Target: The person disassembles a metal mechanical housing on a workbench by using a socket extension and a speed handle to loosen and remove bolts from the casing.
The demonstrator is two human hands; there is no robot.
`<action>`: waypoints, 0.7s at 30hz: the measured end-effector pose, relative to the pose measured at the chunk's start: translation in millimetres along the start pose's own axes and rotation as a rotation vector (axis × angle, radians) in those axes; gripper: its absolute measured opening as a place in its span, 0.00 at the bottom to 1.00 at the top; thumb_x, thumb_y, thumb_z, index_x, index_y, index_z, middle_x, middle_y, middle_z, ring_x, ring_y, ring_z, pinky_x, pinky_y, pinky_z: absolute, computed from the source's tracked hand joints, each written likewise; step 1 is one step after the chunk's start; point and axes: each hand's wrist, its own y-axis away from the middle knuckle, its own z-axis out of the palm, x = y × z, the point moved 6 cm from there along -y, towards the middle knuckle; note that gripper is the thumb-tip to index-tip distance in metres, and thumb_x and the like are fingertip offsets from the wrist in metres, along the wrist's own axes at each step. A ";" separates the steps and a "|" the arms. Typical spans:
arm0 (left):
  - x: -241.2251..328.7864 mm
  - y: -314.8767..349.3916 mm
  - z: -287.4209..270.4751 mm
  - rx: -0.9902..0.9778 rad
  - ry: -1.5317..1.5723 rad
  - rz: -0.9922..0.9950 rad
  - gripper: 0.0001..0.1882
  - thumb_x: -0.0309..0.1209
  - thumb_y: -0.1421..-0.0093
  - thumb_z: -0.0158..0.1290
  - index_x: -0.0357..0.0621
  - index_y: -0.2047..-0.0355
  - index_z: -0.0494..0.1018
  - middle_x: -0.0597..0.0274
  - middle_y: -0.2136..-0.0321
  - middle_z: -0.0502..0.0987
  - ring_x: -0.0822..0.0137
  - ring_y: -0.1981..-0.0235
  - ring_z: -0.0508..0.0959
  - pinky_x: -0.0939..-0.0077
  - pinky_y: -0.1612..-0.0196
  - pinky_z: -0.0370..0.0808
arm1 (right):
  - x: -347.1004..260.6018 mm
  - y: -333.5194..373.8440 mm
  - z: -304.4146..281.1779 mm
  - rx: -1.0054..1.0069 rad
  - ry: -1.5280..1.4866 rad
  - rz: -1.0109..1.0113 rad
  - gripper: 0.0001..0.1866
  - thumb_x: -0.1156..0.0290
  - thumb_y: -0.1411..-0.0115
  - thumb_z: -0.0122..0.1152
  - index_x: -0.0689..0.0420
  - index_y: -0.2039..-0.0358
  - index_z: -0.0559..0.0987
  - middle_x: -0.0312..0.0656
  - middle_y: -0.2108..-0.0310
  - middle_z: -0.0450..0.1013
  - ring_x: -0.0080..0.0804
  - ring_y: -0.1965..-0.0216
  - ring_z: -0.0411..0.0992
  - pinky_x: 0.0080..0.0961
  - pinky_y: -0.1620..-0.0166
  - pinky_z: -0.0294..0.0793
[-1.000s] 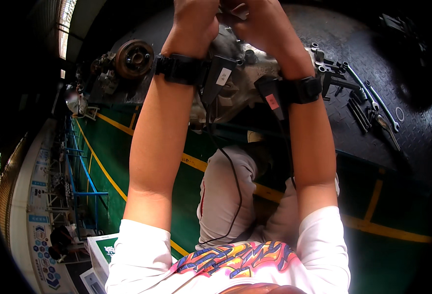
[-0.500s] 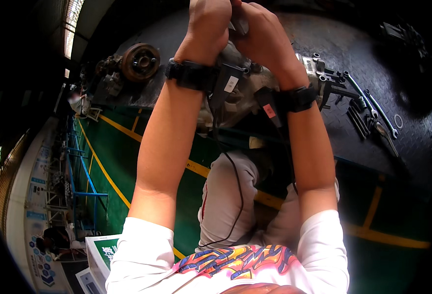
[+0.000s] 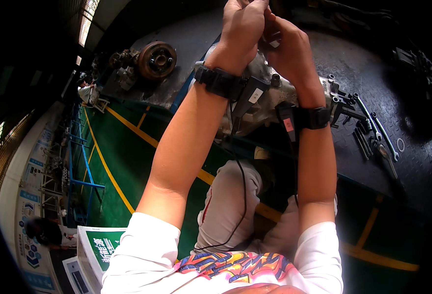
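Close together near the top edge, my left hand (image 3: 243, 32) and my right hand (image 3: 294, 54) are both closed with fingers curled. A small greyish, shiny piece (image 3: 274, 42) shows inside the curl of my right hand; its kind cannot be made out. Left fingertips meet by the right fingers, and what they pinch is hidden. Below both hands sits a large cast-metal housing (image 3: 255, 115) like a gearbox case, partly covered by my wrists. Each wrist wears a black strap with a small black box, and a cable trails from it.
On the dark metal bench (image 3: 338, 51), combination wrenches (image 3: 368, 115), several dark rods or bolts (image 3: 362, 142), a ratchet-like tool (image 3: 386, 159) and a ring (image 3: 400, 144) lie at right. A rusty brake drum (image 3: 157, 60) stands at left. People (image 3: 86, 90) are in the background.
Both hands have shifted right and slightly down in the picture, staying close together and closed. The bench and its things have also shifted right as the view moved.
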 end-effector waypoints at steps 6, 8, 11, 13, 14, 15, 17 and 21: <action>9.8 8.4 15.9 -0.160 -0.055 -0.055 0.12 0.38 0.22 0.52 0.41 0.52 0.73 0.69 0.69 0.75 0.77 0.69 0.75 0.79 0.65 0.73 | 11.5 1.2 -2.4 0.015 -0.062 0.058 0.20 0.84 0.40 0.59 0.64 0.46 0.81 0.49 0.58 0.86 0.36 0.52 0.85 0.30 0.48 0.81; -1.3 2.3 11.1 -0.180 0.225 -0.085 0.12 0.38 0.21 0.50 0.42 0.50 0.73 0.69 0.68 0.75 0.77 0.68 0.75 0.80 0.65 0.73 | 13.0 1.7 0.8 0.005 -0.062 0.082 0.21 0.84 0.39 0.59 0.63 0.45 0.81 0.49 0.57 0.86 0.35 0.51 0.85 0.30 0.47 0.80; -5.4 -2.3 9.1 -0.165 0.094 -0.060 0.13 0.36 0.21 0.48 0.40 0.48 0.75 0.69 0.67 0.77 0.76 0.66 0.77 0.79 0.63 0.75 | 11.6 3.0 -1.5 0.056 -0.105 0.076 0.22 0.84 0.40 0.58 0.63 0.44 0.80 0.50 0.53 0.84 0.34 0.49 0.83 0.30 0.45 0.78; -6.5 -7.6 6.4 -0.147 0.057 -0.016 0.12 0.34 0.21 0.49 0.40 0.48 0.76 0.68 0.66 0.78 0.75 0.65 0.78 0.78 0.61 0.77 | 25.2 3.1 8.1 -0.051 -0.157 0.150 0.22 0.82 0.38 0.60 0.62 0.42 0.79 0.49 0.51 0.83 0.36 0.48 0.82 0.31 0.43 0.77; -6.0 -10.0 4.6 -0.128 0.021 0.027 0.11 0.32 0.22 0.50 0.39 0.48 0.76 0.66 0.65 0.79 0.74 0.64 0.79 0.78 0.59 0.78 | 29.0 3.2 12.2 -0.050 -0.158 0.148 0.22 0.82 0.38 0.60 0.62 0.42 0.79 0.49 0.51 0.83 0.36 0.48 0.82 0.31 0.43 0.77; -4.9 -7.7 8.2 -0.134 0.027 0.026 0.11 0.32 0.22 0.50 0.39 0.48 0.76 0.66 0.65 0.79 0.74 0.64 0.79 0.78 0.59 0.78 | 24.5 2.7 12.7 -0.026 -0.218 0.039 0.24 0.81 0.42 0.62 0.60 0.43 0.79 0.53 0.52 0.82 0.48 0.48 0.80 0.38 0.46 0.78; -0.6 -2.6 4.6 -0.010 -0.056 0.056 0.09 0.28 0.24 0.51 0.38 0.49 0.77 0.64 0.62 0.82 0.72 0.61 0.81 0.76 0.56 0.80 | 23.6 3.6 7.5 0.001 -0.269 -0.070 0.26 0.81 0.46 0.64 0.58 0.45 0.78 0.57 0.54 0.81 0.59 0.49 0.78 0.44 0.50 0.78; 5.2 2.0 -5.5 0.061 -0.049 0.112 0.09 0.29 0.25 0.54 0.37 0.49 0.76 0.61 0.60 0.82 0.70 0.61 0.82 0.74 0.56 0.81 | 19.4 3.7 3.2 -0.007 0.046 0.027 0.20 0.79 0.42 0.69 0.59 0.48 0.80 0.54 0.59 0.83 0.51 0.57 0.83 0.40 0.54 0.81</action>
